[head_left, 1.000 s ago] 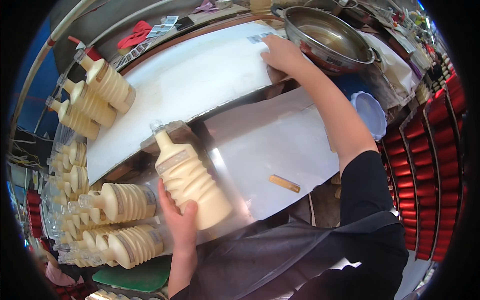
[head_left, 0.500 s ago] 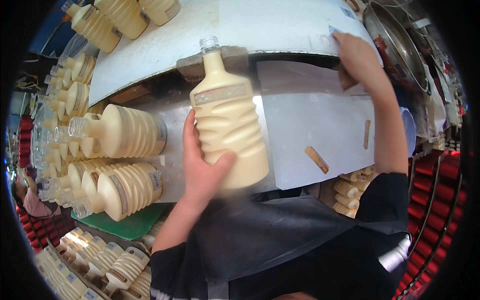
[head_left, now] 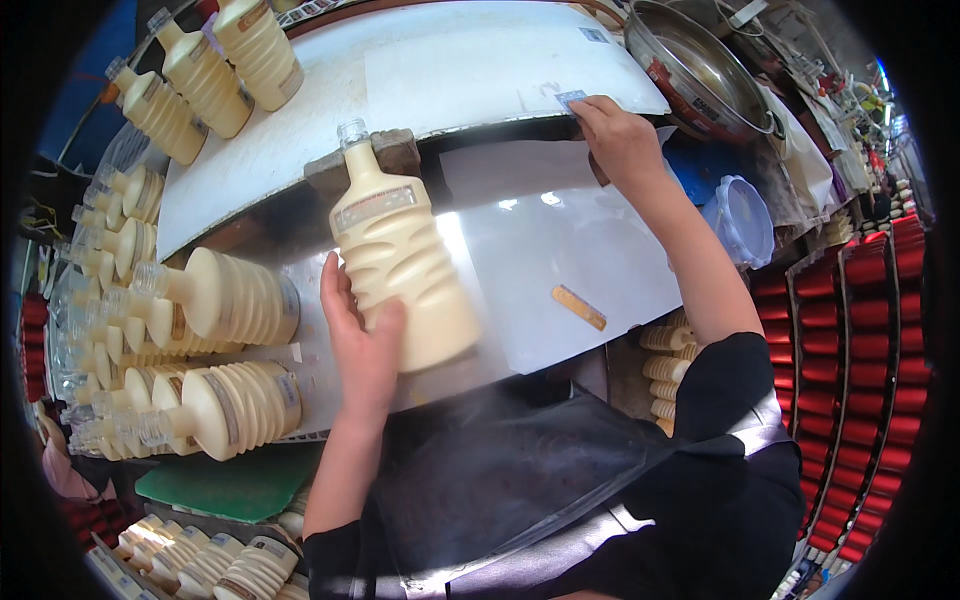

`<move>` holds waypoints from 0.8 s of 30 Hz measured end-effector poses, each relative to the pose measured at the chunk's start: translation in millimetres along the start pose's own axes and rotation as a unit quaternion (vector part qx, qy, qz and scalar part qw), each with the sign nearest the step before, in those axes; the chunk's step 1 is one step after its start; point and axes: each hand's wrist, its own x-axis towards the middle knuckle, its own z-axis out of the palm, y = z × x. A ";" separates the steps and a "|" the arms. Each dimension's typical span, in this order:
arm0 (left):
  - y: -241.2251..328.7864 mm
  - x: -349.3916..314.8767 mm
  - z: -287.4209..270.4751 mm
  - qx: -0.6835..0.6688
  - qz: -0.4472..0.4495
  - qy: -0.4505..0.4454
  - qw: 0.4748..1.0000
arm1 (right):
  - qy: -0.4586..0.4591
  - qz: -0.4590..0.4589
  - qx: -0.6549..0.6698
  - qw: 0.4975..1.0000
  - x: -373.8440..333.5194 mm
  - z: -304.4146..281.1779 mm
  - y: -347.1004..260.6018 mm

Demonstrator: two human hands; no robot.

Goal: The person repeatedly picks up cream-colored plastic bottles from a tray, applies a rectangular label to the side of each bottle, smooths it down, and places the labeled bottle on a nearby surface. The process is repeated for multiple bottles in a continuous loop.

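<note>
Head view | Our left hand (head_left: 362, 350) curls around a cream bottle (head_left: 405, 250), base toward the near edge of the desk (head_left: 318, 372) | Our right hand (head_left: 622, 145) pinches a blue slip (head_left: 570, 97) by the white board's (head_left: 430, 80) near edge | Best, we judge: bottle steady, slip flat

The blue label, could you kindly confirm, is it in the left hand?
No, the right hand holds the blue label, while the left hand holds the cream bottle.
</note>
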 end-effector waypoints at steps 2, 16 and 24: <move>-3.6 -6.1 -3.1 -0.017 0.017 0.001 1.000 | -0.003 -0.007 -0.016 1.000 2.6 -3.5 1.0; 2.3 -25.4 -19.3 -0.021 0.021 -0.051 0.998 | -0.061 -0.119 0.225 0.965 -43.1 -111.0 -237.5; 6.1 -21.9 -20.7 -0.082 -0.019 -0.022 0.996 | -0.001 -0.208 0.184 0.961 -56.0 -103.4 -236.0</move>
